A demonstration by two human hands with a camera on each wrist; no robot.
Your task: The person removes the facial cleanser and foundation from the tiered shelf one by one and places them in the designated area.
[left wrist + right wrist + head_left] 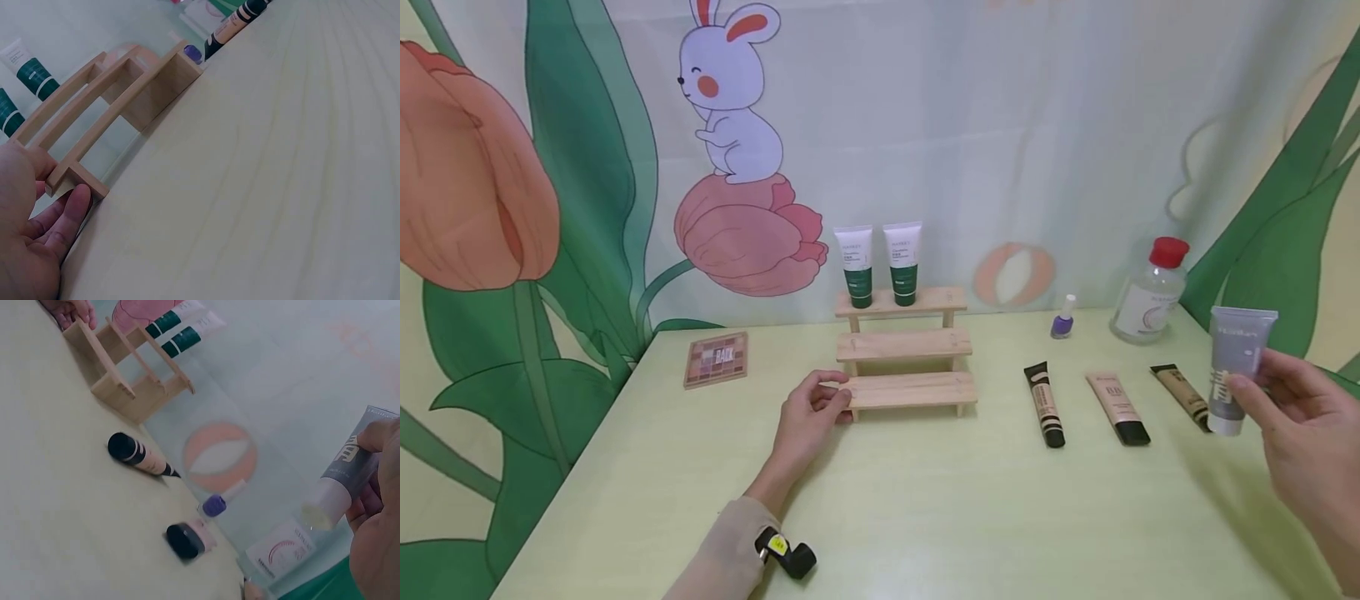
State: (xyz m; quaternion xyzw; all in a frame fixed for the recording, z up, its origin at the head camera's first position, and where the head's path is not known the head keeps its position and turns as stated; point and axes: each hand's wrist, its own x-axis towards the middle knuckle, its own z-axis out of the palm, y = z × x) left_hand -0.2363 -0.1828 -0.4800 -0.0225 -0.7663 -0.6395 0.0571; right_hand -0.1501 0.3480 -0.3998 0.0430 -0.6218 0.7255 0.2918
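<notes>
A three-step wooden rack (pixel 910 390) stands mid-table. My left hand (pixel 808 408) grips the left end of its lowest step, thumb and fingers about the corner, as the left wrist view also shows. Two white-and-green tubes (pixel 904 265) stand upright side by side on the top step; the lower two steps bear nothing. At the right, my right hand (pixel 1303 417) pinches a grey squeeze tube (pixel 1238 358) with its white cap downward, held above the table. Behind that tube lies a gold-brown tube (pixel 1180 395), partly hidden.
On the table right of the rack lie a beige tube with black cap (pixel 1045 406) and a pink BB tube (pixel 1117 408). Behind them stand a purple nail polish bottle (pixel 1062 323) and a red-capped clear bottle (pixel 1150 292). An eyeshadow palette (pixel 717 360) lies at back left, before a printed curtain (pixel 925 108).
</notes>
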